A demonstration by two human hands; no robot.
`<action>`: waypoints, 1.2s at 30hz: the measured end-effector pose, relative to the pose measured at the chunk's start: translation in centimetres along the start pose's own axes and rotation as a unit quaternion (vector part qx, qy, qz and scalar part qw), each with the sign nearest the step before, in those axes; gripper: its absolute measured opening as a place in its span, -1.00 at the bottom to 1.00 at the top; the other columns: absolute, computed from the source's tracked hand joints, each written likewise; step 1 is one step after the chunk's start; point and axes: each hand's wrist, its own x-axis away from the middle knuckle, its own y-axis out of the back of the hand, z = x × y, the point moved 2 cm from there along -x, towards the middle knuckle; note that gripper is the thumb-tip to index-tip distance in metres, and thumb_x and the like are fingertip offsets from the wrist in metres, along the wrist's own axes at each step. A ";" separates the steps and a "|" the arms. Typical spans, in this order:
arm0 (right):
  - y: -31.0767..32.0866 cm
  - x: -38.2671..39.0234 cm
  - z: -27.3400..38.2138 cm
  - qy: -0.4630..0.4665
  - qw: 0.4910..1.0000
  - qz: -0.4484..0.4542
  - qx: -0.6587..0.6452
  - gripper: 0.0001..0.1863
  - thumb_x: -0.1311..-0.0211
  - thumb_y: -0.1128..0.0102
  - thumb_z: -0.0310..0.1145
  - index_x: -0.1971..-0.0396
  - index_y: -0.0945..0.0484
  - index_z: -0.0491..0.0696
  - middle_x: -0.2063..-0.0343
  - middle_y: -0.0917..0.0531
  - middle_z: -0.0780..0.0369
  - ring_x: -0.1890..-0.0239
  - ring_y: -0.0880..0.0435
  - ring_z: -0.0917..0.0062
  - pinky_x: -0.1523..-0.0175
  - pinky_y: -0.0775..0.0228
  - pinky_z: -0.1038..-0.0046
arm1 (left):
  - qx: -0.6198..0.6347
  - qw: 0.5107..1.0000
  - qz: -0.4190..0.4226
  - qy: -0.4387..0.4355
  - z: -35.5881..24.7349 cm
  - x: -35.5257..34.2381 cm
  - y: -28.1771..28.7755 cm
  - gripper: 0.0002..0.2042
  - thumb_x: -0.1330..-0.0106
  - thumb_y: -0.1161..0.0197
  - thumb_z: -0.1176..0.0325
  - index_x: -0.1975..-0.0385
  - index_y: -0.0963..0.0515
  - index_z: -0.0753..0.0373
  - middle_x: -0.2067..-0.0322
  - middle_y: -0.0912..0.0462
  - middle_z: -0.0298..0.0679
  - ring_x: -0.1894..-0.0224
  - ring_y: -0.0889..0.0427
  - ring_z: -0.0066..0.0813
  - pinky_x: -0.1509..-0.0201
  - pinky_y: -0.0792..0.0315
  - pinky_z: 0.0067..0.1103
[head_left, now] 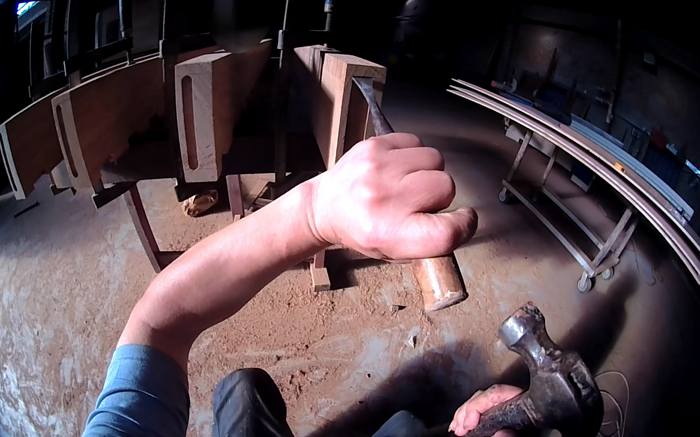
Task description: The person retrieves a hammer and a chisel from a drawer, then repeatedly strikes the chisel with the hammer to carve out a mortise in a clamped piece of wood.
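Observation:
My left hand (pixel 391 196) is closed around a chisel (pixel 439 283), its wooden handle sticking out below the fist. The chisel's metal blade slants up and away, and its tip meets the slot near the top of a thick wooden board's end (pixel 333 104). My right hand (pixel 489 428), lower right, grips a claw hammer (pixel 555 383) by its handle. The dark, worn hammer head is raised beside the chisel handle's butt, apart from it. My left fist hides part of the chisel and the lower slot.
Several more boards with long slots cut in their ends, one of them pale (pixel 201 122), stand clamped in a row at left. A wheeled rack (pixel 597 150) carries long planks at right. Wood dust and chips (pixel 264 323) cover the floor, and a cable (pixel 623 427) lies at lower right.

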 end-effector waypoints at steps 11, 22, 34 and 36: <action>0.5 0.1 -0.1 -0.014 0.994 0.019 0.103 -0.10 -0.26 0.13 0.49 0.13 -0.48 -0.23 0.55 -0.56 0.11 0.57 -0.56 0.40 0.43 -0.46 0.40 | 0.006 1.000 0.004 -0.001 0.1 -0.1 -0.1 -0.67 0.15 -0.42 0.48 0.33 -0.50 0.15 0.63 -0.36 -0.45 0.63 -0.42 -0.53 0.61 -0.30 -0.60; 0.5 -0.1 -0.9 -0.057 0.996 -0.038 0.051 -0.09 -0.23 0.30 0.58 0.25 -0.51 -0.12 0.65 -0.50 0.19 0.65 -0.50 0.45 0.51 -0.40 0.42 | -0.007 1.000 0.018 -0.001 0.0 -0.3 -0.6 -0.69 0.12 -0.40 0.41 0.32 -0.50 0.14 0.65 -0.32 -0.47 0.66 -0.39 -0.55 0.63 -0.27 -0.61; 0.9 -0.3 -1.8 -0.055 0.996 -0.042 0.047 -0.12 -0.28 0.31 0.52 0.15 -0.47 -0.12 0.56 -0.52 0.17 0.60 -0.49 0.44 0.46 -0.40 0.40 | -0.028 0.999 0.010 -0.013 0.3 -0.4 -1.4 -0.69 0.11 -0.39 0.40 0.31 -0.50 0.14 0.68 -0.29 -0.47 0.67 -0.38 -0.58 0.66 -0.27 -0.64; 1.1 -0.5 -1.7 -0.049 0.997 -0.030 0.052 -0.22 -0.32 0.18 0.42 0.13 -0.46 -0.13 0.56 -0.52 0.18 0.60 -0.49 0.45 0.44 -0.40 0.40 | -0.030 0.999 0.009 -0.013 0.3 -0.6 -1.7 -0.69 0.10 -0.39 0.40 0.32 -0.49 0.14 0.68 -0.29 -0.47 0.67 -0.38 -0.58 0.66 -0.28 -0.64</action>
